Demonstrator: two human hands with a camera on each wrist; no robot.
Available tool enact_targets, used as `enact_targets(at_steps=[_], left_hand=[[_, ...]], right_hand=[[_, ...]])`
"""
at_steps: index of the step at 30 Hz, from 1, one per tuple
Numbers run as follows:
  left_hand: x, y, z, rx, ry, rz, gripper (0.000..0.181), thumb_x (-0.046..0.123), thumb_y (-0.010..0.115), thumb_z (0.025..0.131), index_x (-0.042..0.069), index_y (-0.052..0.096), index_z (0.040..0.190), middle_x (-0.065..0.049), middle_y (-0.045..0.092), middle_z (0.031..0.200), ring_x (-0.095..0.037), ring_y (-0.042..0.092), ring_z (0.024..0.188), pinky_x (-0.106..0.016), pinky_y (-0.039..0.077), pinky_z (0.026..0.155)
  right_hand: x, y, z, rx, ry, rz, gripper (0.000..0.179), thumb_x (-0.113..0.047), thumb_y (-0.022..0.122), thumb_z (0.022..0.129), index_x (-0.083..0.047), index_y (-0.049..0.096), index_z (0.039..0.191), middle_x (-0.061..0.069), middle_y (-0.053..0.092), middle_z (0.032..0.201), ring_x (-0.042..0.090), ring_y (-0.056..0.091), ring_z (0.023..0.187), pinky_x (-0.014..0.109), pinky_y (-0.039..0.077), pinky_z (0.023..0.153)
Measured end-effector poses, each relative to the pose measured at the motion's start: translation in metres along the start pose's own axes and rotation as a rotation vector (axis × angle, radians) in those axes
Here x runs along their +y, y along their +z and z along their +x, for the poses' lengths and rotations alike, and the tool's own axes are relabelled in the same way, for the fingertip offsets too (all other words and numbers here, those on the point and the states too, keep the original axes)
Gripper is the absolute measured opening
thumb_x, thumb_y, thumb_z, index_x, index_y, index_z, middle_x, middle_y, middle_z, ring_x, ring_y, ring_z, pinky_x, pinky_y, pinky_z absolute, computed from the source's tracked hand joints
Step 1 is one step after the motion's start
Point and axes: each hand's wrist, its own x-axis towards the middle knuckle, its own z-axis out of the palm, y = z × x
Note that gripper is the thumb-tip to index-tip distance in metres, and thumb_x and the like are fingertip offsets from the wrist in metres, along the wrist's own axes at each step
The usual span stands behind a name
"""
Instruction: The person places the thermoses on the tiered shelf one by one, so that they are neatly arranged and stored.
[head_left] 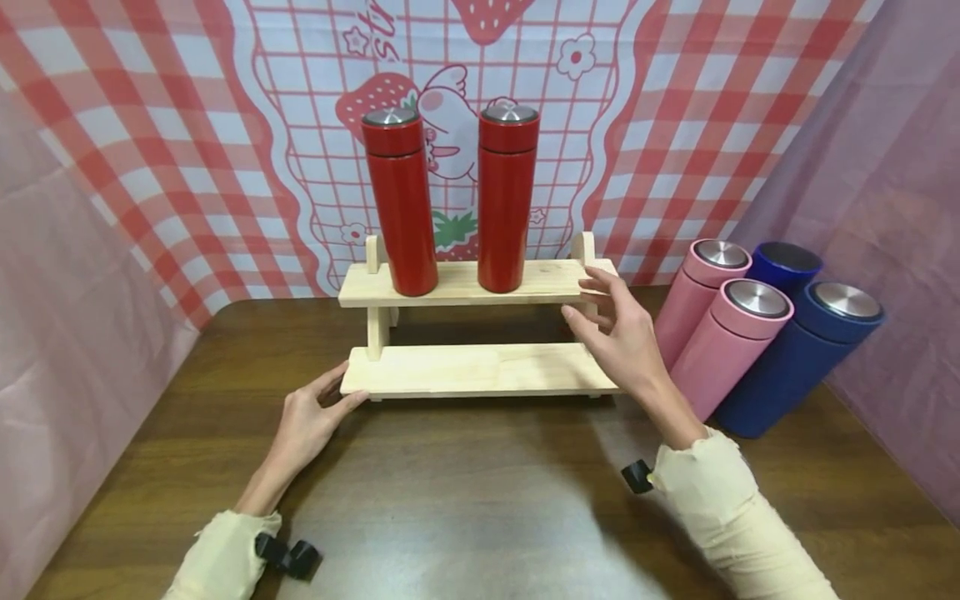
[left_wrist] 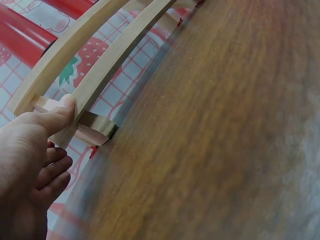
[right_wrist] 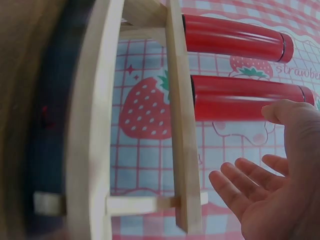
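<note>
The person's left hand (head_left: 306, 423), lower left of the frame, pinches the wooden rack (head_left: 450, 369) at centre, while the right hand (head_left: 626, 340), right of centre, hovers loose-fingered, gripping nothing. Two red bottles (head_left: 507, 204) stand on its upper shelf; pink bottles (head_left: 731, 354) and blue ones cluster at right.

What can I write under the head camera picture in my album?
Two red bottles stand on a wooden shelf, left hand gripping its lower board, right hand close by.
</note>
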Motion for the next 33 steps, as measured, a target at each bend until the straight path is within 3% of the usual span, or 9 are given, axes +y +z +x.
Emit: enact_targets(at_steps=[2, 7, 9, 14, 24, 31, 33], left_hand=[[0.0, 0.0, 0.0, 0.001, 0.005, 0.002, 0.062, 0.021, 0.082, 0.093, -0.008, 0.058, 0.141, -0.027, 0.063, 0.133, -0.038, 0.064, 0.12, -0.049, 0.054, 0.098], [0.0, 0.0, 0.0, 0.005, 0.009, 0.006, 0.061, 0.02, 0.082, 0.092, -0.008, 0.058, 0.141, -0.027, 0.063, 0.133, -0.039, 0.064, 0.12, -0.049, 0.053, 0.098], [0.0, 0.0, 0.0, 0.005, 0.01, 0.008, 0.061, 0.02, 0.082, 0.092, -0.008, 0.059, 0.14, -0.027, 0.063, 0.133, -0.039, 0.064, 0.12, -0.049, 0.053, 0.098], [0.0, 0.001, 0.0, 0.002, 0.007, 0.015, 0.061, 0.021, 0.082, 0.093, -0.008, 0.058, 0.141, -0.026, 0.063, 0.132, -0.039, 0.064, 0.12, -0.05, 0.053, 0.098], [0.001, 0.0, 0.0, -0.001, 0.003, 0.015, 0.061, 0.022, 0.081, 0.093, -0.007, 0.058, 0.141, -0.026, 0.063, 0.133, -0.039, 0.064, 0.121, -0.05, 0.053, 0.098], [0.0, 0.0, 0.0, -0.002, 0.006, 0.015, 0.061, 0.021, 0.081, 0.093, -0.008, 0.058, 0.141, -0.026, 0.063, 0.133, -0.039, 0.063, 0.122, -0.049, 0.053, 0.099], [0.0, 0.0, 0.0, -0.002, 0.007, 0.013, 0.061, 0.021, 0.081, 0.093, -0.008, 0.058, 0.141, -0.026, 0.063, 0.133, -0.039, 0.063, 0.122, -0.049, 0.052, 0.099]], right_hand=[[0.001, -0.007, -0.007, 0.008, 0.005, -0.027, 0.057, -0.003, 0.074, 0.095, 0.002, 0.05, 0.146, 0.025, 0.062, 0.133, 0.039, 0.062, 0.121, 0.05, 0.056, 0.093], [0.007, -0.021, -0.024, 0.035, 0.004, -0.067, 0.052, 0.0, 0.074, 0.095, 0.006, 0.052, 0.142, 0.023, 0.065, 0.129, 0.034, 0.065, 0.115, 0.029, 0.058, 0.091], [0.009, -0.025, -0.03, 0.04, 0.002, -0.081, 0.049, 0.0, 0.074, 0.095, 0.006, 0.054, 0.14, 0.02, 0.066, 0.128, 0.022, 0.066, 0.114, 0.021, 0.056, 0.09], [0.012, -0.034, -0.047, 0.058, -0.006, -0.095, 0.051, 0.003, 0.074, 0.093, 0.003, 0.055, 0.14, 0.019, 0.067, 0.126, -0.004, 0.062, 0.108, 0.014, 0.054, 0.087], [0.016, -0.053, -0.08, 0.122, -0.026, -0.116, 0.051, 0.011, 0.073, 0.089, 0.004, 0.058, 0.138, 0.018, 0.069, 0.119, 0.003, 0.067, 0.105, 0.01, 0.053, 0.083], [0.018, -0.067, -0.098, 0.158, -0.027, -0.149, 0.052, 0.015, 0.072, 0.087, 0.003, 0.06, 0.136, -0.007, 0.068, 0.118, 0.004, 0.067, 0.101, 0.009, 0.052, 0.082], [0.02, -0.071, -0.103, 0.172, -0.034, -0.164, 0.053, 0.016, 0.073, 0.086, 0.004, 0.06, 0.136, -0.008, 0.068, 0.118, 0.002, 0.067, 0.101, 0.008, 0.051, 0.081]])
